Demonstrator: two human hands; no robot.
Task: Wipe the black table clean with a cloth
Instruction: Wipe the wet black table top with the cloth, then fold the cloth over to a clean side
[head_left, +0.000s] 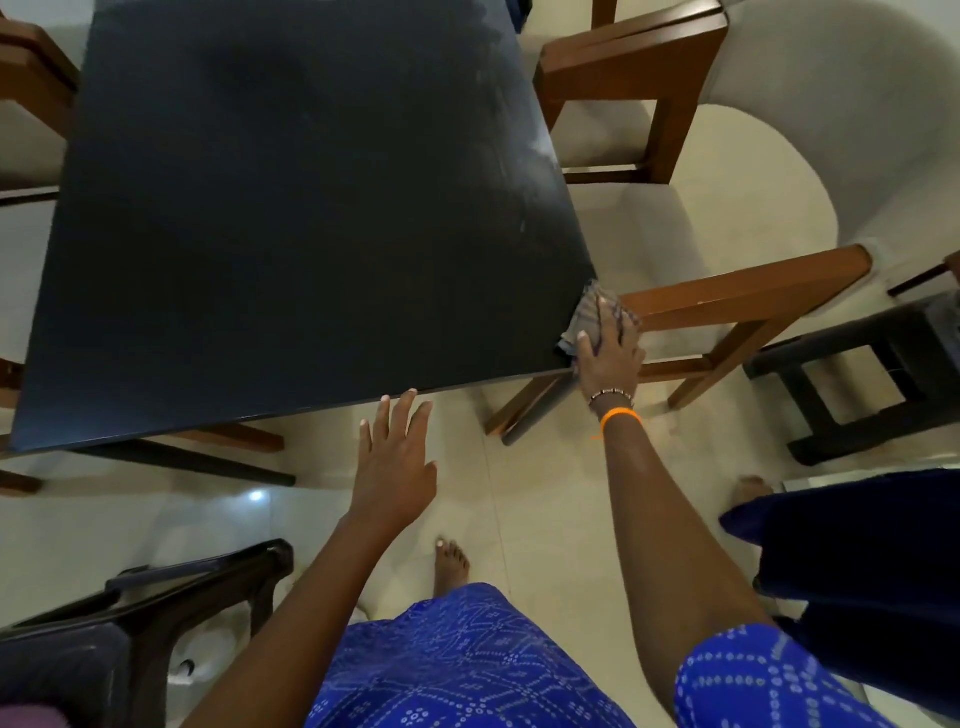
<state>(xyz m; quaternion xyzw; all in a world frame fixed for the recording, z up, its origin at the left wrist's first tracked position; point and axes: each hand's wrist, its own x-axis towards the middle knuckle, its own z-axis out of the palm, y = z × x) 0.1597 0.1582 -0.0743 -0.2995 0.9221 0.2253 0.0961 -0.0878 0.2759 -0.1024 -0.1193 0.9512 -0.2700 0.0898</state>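
The square black table with a matte top (291, 223) fills the upper left of the view, its near edge running slantwise from lower left to the right corner. At that near right corner the right hand (608, 353) presses a crumpled grey checked cloth (589, 312) against the table's edge, fingers spread flat over the fabric, the thumb lying on the tabletop side; the cloth bunches out beyond the fingertips and hangs partly over the corner. The wrist bears a beaded bracelet and an orange band (619, 415). The left hand (397, 457) hovers just beside the near edge with fingers straight and spread, holding nothing; whether the fingertips touch the edge cannot be told. Pale smears show along the table's right side toward the far corner. Brown wooden chairs with pale cushioned seats (670, 218) stand to the right of the table, touching or very near its corner. A dark wooden chair (156, 613) sits at the lower left on the pale tiled floor (519, 493). The person wears blue patterned clothing (457, 665), with a bare foot (451, 564) on the tiles.
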